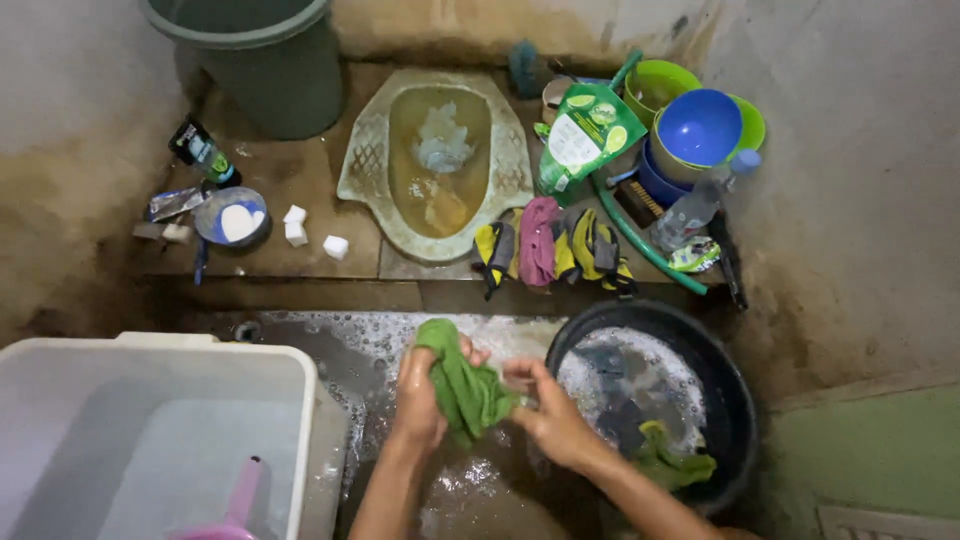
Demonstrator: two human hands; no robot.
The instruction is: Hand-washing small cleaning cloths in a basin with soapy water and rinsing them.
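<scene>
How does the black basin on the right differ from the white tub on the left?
The black basin is round and dark; the white tub is rectangular and pale. The black basin holds sudsy water and soaking clothes, while the white tub shows a pink scoop and no suds. Both stand on the wet floor, flanking the hands, left hand and right hand, that grip a green cloth.

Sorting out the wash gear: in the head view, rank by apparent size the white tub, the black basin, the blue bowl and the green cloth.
1. white tub, though it is nearest the camera
2. black basin
3. and 4. unsure: green cloth, bunched in the left hand and right hand, looks about equal to the farther blue bowl.
</scene>
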